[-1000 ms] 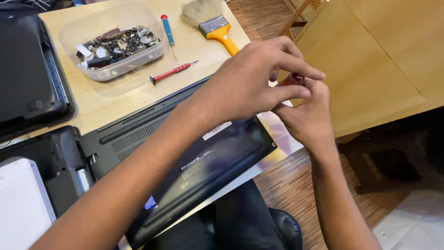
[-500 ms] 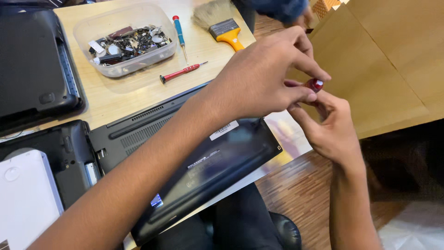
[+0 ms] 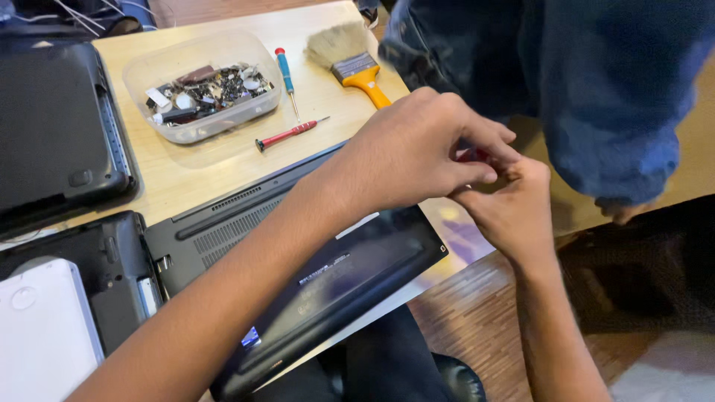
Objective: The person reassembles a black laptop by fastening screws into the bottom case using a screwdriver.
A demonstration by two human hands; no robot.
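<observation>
While a white device [image 3: 41, 335] and dark laptop housings [image 3: 59, 126] crowd the left end of the wooden table [image 3: 194, 175], a clear plastic tub of small parts [image 3: 205, 93] sits further along, with a blue-handled screwdriver [image 3: 284, 71] and a red-handled screwdriver [image 3: 287, 135] just beside it and a yellow-handled brush [image 3: 350, 65] to their right. An upturned black laptop [image 3: 298, 246] lies near the table's front edge, overhanging it toward the person. Over its right corner, the left hand [image 3: 417, 152] reaches across, fingers curled and pinched onto a small red object [image 3: 471, 155], of which only a sliver shows. The right hand [image 3: 510, 208] meets it from below, fingertips closed against the same spot, so the object sits between the two hands, touching both; its long axis cannot be made out. Neither hand is clearly nearer. At far right stands another person in blue denim [image 3: 596, 82].
</observation>
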